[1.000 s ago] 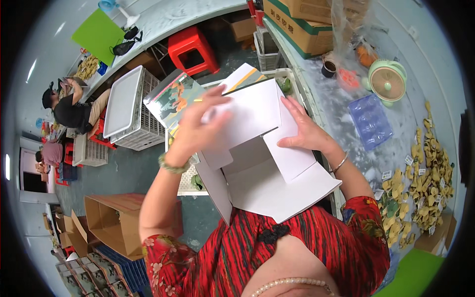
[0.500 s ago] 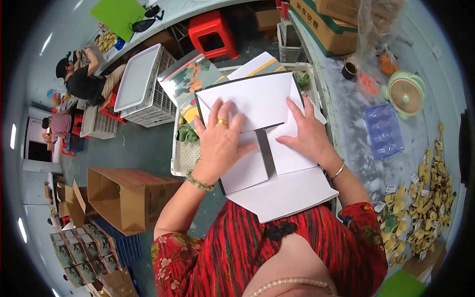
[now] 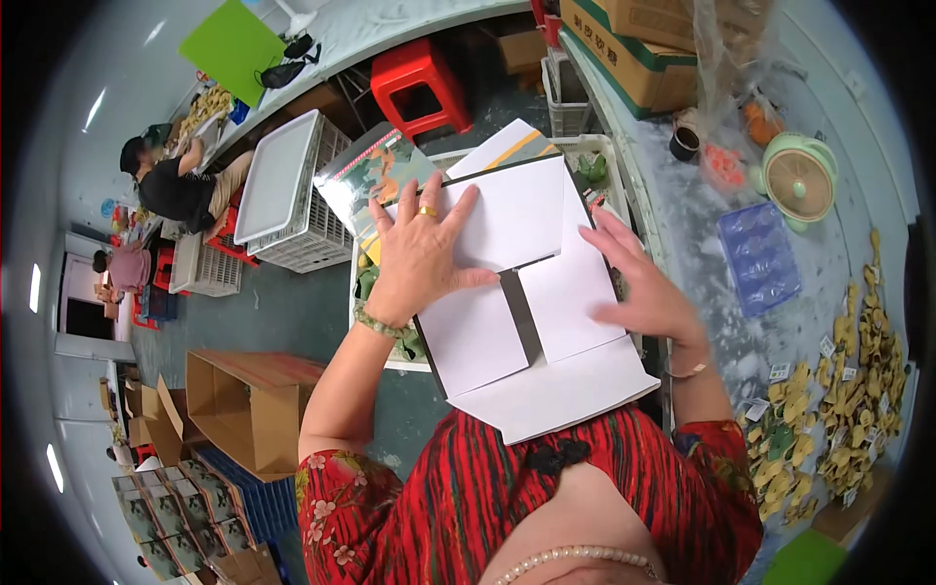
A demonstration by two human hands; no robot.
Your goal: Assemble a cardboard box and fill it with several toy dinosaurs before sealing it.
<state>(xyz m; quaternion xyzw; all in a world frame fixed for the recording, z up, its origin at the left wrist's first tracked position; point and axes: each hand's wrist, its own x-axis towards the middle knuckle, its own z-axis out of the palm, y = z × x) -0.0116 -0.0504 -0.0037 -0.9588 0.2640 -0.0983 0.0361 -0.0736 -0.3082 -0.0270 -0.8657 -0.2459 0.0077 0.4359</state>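
Note:
In front of me lies a partly folded card box, white inside with dark outer edges, its near flap against my chest. My left hand rests flat on its far left panel, fingers spread, a gold ring on one finger. My right hand is over the box's right edge, fingers stretched and apart, holding nothing; its touch on the card is unclear. Beyond the box lie printed card pieces with a camouflage-like pattern. Underneath is a white plastic crate with green items in it.
At right, a table carries a blue plastic tray, a green fan and many yellowish tagged pieces. Stacked crates, an open carton and a red stool stand on the floor. A person sits at far left.
My right hand has drawn back to the right, off the far panel. My left hand has slid a little left, and the box's far panel sits slightly lower.

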